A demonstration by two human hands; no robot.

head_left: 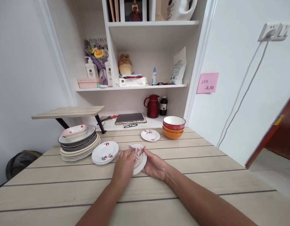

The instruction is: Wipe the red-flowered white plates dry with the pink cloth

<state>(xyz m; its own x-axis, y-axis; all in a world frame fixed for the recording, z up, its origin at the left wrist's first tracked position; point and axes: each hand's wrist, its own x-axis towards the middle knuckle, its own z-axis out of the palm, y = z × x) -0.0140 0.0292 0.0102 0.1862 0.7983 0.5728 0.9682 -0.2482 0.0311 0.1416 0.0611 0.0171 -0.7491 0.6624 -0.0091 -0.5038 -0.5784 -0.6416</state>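
Observation:
A small white plate (142, 164) with red flowers is tilted up over the table, gripped at its right edge by my right hand (155, 164). The thumb lies on its rim and the fingers go beneath. My left hand (124, 164) presses a crumpled pale pink cloth (136, 153) against the plate's face. To the left of that hand sits a short stack of white flowered plates (104, 152). Beyond the held plate, another white flowered plate (150, 135) lies flat on the table. Part of the held plate is hidden by the cloth and left hand.
A tall stack of plates (80, 147) topped by a pink dotted dish (74, 130) stands at the left, near a small raised shelf (69, 112). Stacked bowls (173, 130) stand at the back right. Behind are a laptop (130, 117), glasses (130, 126) and red jug (153, 106).

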